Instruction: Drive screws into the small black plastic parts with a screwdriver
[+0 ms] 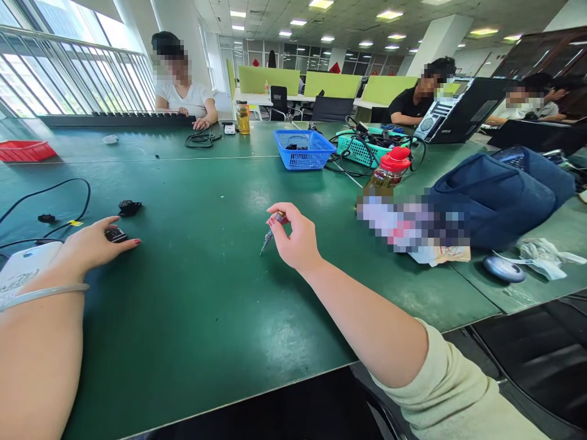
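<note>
My right hand (296,235) is closed around the handle of a small screwdriver (266,239). Its thin shaft slants down and to the left, with the tip near the green tabletop (192,293). Over on the left, my left hand (94,244) is curled round a small black part (116,235) at the table surface. Thumb and fingers lie on either side of that part, and the palm hides some of it. Just beyond sits another black piece (129,208), with a smaller black bit (46,218) farther left.
A black cable (87,189) and a white phone-like item (30,266) lie by my left arm. Blue basket (304,153), red-lidded bottle (387,171), navy bag (495,189) and mouse (503,269) stand ahead and right. A red tray (27,151) is far left. People sit across the table.
</note>
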Tool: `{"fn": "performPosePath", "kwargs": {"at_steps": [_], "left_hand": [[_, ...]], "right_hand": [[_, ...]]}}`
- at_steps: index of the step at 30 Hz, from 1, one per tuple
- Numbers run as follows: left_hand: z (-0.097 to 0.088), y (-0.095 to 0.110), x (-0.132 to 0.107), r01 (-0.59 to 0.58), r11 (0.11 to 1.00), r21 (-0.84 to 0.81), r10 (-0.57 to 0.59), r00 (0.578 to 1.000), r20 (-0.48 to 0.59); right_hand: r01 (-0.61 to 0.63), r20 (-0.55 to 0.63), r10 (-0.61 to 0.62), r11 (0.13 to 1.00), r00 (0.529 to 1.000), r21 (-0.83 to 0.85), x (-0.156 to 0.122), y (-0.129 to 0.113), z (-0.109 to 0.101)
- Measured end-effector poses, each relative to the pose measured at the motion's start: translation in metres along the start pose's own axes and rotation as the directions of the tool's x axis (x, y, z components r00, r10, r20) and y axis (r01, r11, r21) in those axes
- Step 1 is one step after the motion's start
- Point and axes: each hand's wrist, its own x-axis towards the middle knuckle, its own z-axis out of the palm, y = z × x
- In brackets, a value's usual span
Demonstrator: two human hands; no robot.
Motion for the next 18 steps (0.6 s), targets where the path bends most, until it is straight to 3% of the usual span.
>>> {"fn": "performPosePath", "kwargs": {"at_steps": [11, 18], "left_hand": [[-0.004, 0.0, 0.0, -0.003, 0.995, -0.098, 0.007, 0.999, 0.033], [-0.013, 0.007, -0.011, 0.01, 1.0, -0.002, -0.01, 1.0, -0.02]], "right_hand": [[-0.01, 0.009, 0.01, 1.0, 1.0, 0.001, 0.0, -0.002, -0.001], [-0.001, 0.004, 0.001, 1.0, 1.0, 0.002, 0.0, -0.001, -0.001]]}}
